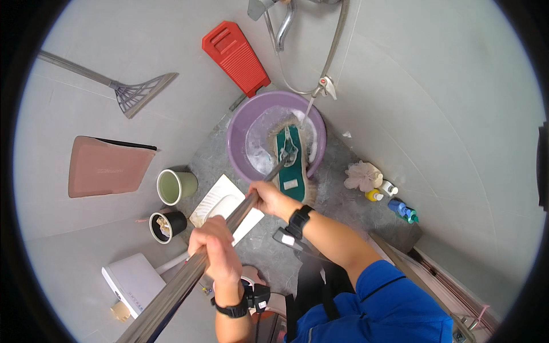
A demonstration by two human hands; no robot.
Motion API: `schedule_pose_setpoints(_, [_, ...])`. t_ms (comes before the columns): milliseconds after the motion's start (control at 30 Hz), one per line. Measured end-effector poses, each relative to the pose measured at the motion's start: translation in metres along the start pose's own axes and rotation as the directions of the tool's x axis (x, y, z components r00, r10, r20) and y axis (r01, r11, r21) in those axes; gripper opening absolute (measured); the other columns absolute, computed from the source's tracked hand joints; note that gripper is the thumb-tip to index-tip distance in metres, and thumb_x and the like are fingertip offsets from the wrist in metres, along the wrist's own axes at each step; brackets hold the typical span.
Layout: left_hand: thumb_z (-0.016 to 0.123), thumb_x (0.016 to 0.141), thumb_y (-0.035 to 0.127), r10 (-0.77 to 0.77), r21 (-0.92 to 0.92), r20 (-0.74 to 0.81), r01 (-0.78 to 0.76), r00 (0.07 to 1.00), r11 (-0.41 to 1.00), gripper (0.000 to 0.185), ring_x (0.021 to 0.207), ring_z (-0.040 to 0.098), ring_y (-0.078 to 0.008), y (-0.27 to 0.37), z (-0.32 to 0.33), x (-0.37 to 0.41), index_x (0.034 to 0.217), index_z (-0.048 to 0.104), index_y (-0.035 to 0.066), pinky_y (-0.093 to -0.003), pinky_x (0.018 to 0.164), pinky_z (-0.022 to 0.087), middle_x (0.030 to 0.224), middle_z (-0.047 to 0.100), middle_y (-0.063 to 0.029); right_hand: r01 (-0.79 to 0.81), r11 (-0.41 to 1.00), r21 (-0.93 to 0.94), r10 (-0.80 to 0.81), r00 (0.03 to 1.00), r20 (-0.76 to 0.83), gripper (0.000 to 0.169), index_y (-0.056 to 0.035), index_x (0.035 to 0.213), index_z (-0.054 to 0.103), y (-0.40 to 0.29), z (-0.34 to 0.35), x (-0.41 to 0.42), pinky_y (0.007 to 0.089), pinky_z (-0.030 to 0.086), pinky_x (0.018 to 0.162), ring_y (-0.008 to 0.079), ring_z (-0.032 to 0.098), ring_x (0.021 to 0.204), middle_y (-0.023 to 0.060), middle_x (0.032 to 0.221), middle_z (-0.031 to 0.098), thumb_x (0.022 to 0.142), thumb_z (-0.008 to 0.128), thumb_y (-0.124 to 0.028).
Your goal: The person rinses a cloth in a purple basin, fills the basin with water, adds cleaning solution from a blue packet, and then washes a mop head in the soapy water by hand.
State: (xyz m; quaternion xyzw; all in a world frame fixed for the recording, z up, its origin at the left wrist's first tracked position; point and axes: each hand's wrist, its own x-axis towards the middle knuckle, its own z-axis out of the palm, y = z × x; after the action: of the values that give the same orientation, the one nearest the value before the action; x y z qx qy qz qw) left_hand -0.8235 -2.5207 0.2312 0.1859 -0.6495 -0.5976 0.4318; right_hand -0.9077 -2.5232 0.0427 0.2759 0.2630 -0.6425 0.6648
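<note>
My left hand (218, 253) is closed around the metal mop handle (240, 213), high on the pole. Lower down, my right hand (266, 198) grips the same handle nearer the mop head. The flat mop head (291, 165), with a green backing and a beige fringe, lies tilted in a purple plastic basin (236, 148), one end in sudsy water and the other over the near rim. From a small tap (322, 85) a stream of water runs into the basin.
A red plastic washboard (236, 58) leans on the wall behind the basin. A squat toilet (225, 203), a green bin (178, 187) and a black bin (168, 226) stand left. Bottles (399, 208) and a bath puff (362, 176) lie right. A squeegee (139, 94) hangs on the left wall.
</note>
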Motion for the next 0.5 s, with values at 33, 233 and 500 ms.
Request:
schedule_pose_setpoints(33, [0.048,0.089,0.025,-0.017,-0.009,0.029,0.017,0.999,1.000,0.032,0.055,0.029,-0.0113,-0.013,0.002,-0.003,0.065,0.031,0.011,-0.0286,0.061,0.028,0.057,0.031,0.0018,0.020,1.000,0.007,-0.020,1.000,0.013,0.007,-0.0017,0.069,0.047,-0.001,-0.023,0.029,0.0288,0.049,0.056,0.0180,0.055,0.060,0.0088,0.066,0.052,0.075,0.050,-0.003])
schedule_pose_setpoints(233, [0.053,0.086,0.022,-0.053,0.131,0.011,0.051,0.999,0.990,0.029,0.058,0.039,-0.0139,-0.040,-0.014,-0.055,0.067,0.036,0.010,-0.0334,0.066,0.033,0.059,0.042,-0.0022,0.057,0.987,-0.149,-0.061,0.998,-0.025,0.009,-0.0043,0.066,0.048,0.004,-0.035,0.037,0.0324,0.047,0.057,0.0185,0.053,0.058,0.0065,0.062,0.047,0.073,0.052,-0.006])
schedule_pose_setpoints(500, [0.054,0.086,0.011,-0.150,0.230,0.051,0.134,0.987,0.964,0.019,0.067,0.046,-0.0116,-0.032,-0.013,-0.038,0.072,0.041,0.007,-0.0308,0.072,0.039,0.067,0.046,-0.0027,0.226,0.901,-0.371,-0.267,0.962,-0.062,0.040,-0.0028,0.096,0.048,0.005,-0.034,0.013,0.0372,0.051,0.068,0.0230,0.057,0.070,0.0096,0.081,0.054,0.085,0.050,-0.041])
